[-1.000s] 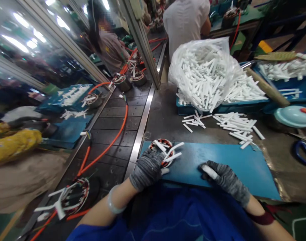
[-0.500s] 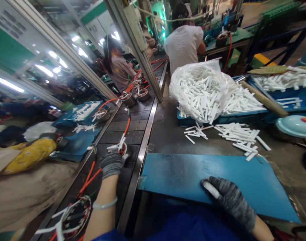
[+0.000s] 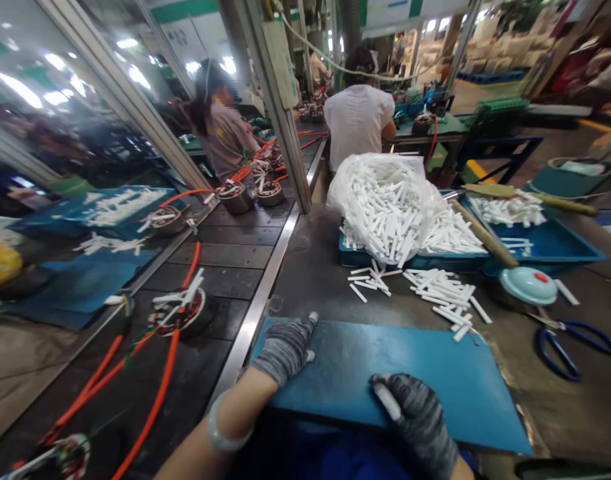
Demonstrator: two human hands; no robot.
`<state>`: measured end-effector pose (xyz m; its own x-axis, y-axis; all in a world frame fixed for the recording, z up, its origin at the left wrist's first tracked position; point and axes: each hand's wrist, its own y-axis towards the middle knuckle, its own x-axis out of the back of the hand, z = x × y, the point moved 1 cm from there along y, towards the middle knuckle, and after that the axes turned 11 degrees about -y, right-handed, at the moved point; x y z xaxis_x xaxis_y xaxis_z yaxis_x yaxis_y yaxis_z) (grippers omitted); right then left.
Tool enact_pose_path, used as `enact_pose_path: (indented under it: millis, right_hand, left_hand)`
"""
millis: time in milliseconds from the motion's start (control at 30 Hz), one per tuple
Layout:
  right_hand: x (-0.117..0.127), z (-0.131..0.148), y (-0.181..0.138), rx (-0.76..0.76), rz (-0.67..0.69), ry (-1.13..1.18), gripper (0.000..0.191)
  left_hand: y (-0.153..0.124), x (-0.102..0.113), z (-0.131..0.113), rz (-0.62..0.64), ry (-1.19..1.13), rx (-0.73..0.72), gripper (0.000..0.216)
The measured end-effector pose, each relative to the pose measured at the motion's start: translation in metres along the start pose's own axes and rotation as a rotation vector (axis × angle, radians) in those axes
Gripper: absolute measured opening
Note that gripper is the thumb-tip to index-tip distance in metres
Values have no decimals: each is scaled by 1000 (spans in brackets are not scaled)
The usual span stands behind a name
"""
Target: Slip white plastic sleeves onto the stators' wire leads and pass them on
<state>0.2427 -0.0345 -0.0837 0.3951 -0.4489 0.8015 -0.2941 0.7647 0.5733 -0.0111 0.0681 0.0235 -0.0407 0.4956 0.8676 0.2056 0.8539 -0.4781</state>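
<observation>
My left hand (image 3: pixel 284 348), in a grey knit glove, rests at the left corner of the blue board (image 3: pixel 435 373) with its fingers loosely stretched and nothing in them. My right hand (image 3: pixel 415 417), in a darker glove, lies on the board's near edge, curled round a white sleeve (image 3: pixel 385 401). A wound stator (image 3: pixel 181 312) with white sleeves sticking out of it sits on the dark conveyor (image 3: pixel 225 257) to my left, apart from both hands.
Loose white sleeves (image 3: pixel 438 297) lie past the board. Behind them are a plastic bag of sleeves (image 3: pixel 385 200) in a blue tray (image 3: pixel 560 243), a teal lid (image 3: pixel 528 285) and blue scissors (image 3: pixel 575 341). Other stators and orange cables ride the conveyor. Two people work further along.
My left hand carried the stator off the blue board, set it on the conveyor and came back empty to the board. My right hand kept its sleeve. The view tilted up.
</observation>
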Motion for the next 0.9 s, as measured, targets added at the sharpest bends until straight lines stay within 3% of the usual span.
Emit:
enact_pose_path:
  millis: [100,300,900]
  right_hand:
    - [3,-3,1,100,-8,-42,30]
    - [2,-1,1,136,-68,-144,30]
    - [-1,0,-5,110,-30,-191,26]
  left_hand:
    - [2,-9,-5,36,31,42,77]
    - [2,-22,0,37,46,30,70]
    - [3,-19,1,26,2,15,69]
